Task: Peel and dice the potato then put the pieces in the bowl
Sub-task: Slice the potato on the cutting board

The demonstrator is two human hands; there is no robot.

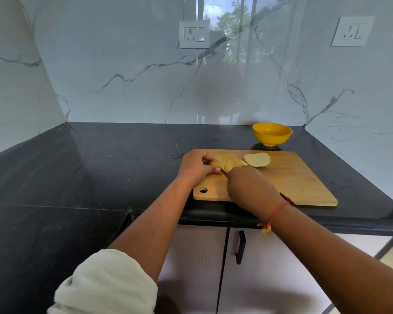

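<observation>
Two hands, peeled pale potato (227,163) on rectangular wooden cutting board (300,177).
L hand (196,165) grips potato, board's far-left; R hand (247,186) curled round knife (224,171), blade at potato; round yellow bowl (272,133) just behind board.

The right hand (250,189) hides most of the knife (224,172).

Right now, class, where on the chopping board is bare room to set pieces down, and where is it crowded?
Bare wood: the right half of the chopping board, beyond the slice. Crowded: the far-left corner, where the left hand holds the potato and the right hand holds the knife.
</observation>
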